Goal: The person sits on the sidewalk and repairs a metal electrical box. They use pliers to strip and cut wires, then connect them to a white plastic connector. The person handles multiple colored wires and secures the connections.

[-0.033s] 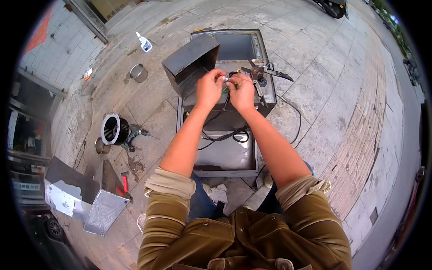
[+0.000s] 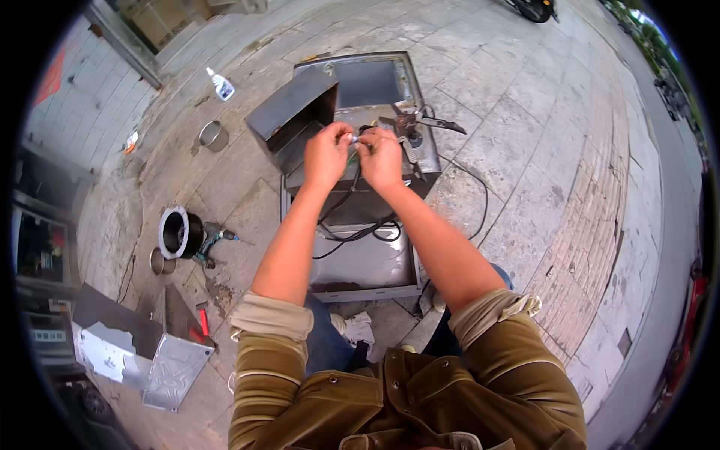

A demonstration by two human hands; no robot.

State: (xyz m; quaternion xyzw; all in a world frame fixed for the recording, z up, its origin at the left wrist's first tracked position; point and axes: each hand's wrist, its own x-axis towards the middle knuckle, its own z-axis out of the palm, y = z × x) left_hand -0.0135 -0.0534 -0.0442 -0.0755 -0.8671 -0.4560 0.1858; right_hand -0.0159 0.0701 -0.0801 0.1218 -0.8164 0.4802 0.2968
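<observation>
Both my hands meet over a grey metal cabinet (image 2: 364, 291), fingertips close together. My left hand (image 2: 325, 157) is closed in a pinch on a small whitish piece (image 2: 354, 139), too small to name. Beside it, my right hand (image 2: 382, 159) pinches at the same piece from the other side. A black cable (image 2: 349, 193) runs down from under the fingers and loops over the cabinet's front, with a bit of green wire near it. Left of my hands, an open metal box (image 2: 289, 103) sits tilted on the cabinet. Dark-handled tools (image 2: 442, 124) lie to the right.
On the paving at left are a spray bottle (image 2: 222, 85), a metal cup (image 2: 214, 137), a black drum-shaped part with a pale rim (image 2: 193, 234), a cordless drill (image 2: 213, 238), a red-handled hammer (image 2: 203, 322) and bent sheet metal (image 2: 176, 371). A cable (image 2: 484, 196) trails at right.
The whole view has shifted, so the cabinet and my hands appear farther left. My hands keep the same pinch on the small piece.
</observation>
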